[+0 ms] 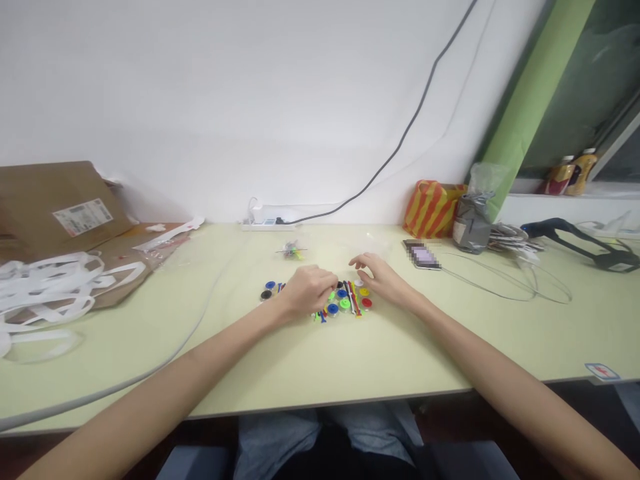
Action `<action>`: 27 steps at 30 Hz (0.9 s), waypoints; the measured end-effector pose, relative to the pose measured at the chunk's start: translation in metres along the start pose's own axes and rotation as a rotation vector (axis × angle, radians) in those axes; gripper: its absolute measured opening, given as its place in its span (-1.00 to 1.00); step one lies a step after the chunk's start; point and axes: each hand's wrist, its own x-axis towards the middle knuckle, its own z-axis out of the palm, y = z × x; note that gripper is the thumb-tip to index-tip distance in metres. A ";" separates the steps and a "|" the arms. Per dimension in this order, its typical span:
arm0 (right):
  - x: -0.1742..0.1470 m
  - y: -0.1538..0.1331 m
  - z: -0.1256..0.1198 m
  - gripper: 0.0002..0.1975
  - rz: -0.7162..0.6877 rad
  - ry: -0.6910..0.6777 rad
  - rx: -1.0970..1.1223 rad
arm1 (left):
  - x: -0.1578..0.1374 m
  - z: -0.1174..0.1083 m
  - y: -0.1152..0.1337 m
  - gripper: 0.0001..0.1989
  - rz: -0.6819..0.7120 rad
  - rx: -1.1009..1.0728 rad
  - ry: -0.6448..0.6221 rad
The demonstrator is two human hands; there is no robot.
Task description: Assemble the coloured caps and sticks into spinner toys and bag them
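Small colourful plastic parts lie in a cluster on the pale yellow-green table (300,373). Among them are round discs, such as a blue disc (333,309), a bright green disc (345,304), a red disc (367,303) and a yellow disc (365,292). Thin strips (352,299) in white, black and red lie between the discs. My left hand (309,291) is closed over the left part of the cluster; whatever its fingers hold is hidden. At the cluster's right edge, my right hand (383,277) hovers with fingers curved and apart, nearest a white disc (359,283).
Behind the cluster lies a small clear bundle with coloured bits (293,251). A power strip (265,225) stands against the wall. To the right are a phone (423,255), a striped bag (431,208) and cables. Cardboard (55,207) and white strapping (45,293) occupy the left.
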 end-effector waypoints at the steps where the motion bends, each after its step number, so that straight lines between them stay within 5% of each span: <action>1: 0.000 0.001 0.000 -0.71 -0.001 0.002 0.001 | 0.004 0.002 0.003 -0.79 0.073 0.046 -0.040; 6: 0.002 0.003 -0.003 -0.78 0.030 -0.027 -0.016 | 0.008 0.011 0.014 -0.81 0.236 0.155 -0.066; 15: 0.004 0.000 -0.020 -0.86 0.084 -0.146 0.118 | -0.010 -0.006 -0.010 -0.77 -0.059 -0.041 0.112; 27: 0.006 0.013 -0.021 -0.92 0.157 -0.093 -0.039 | -0.004 -0.003 -0.006 -0.77 -0.170 -0.114 0.082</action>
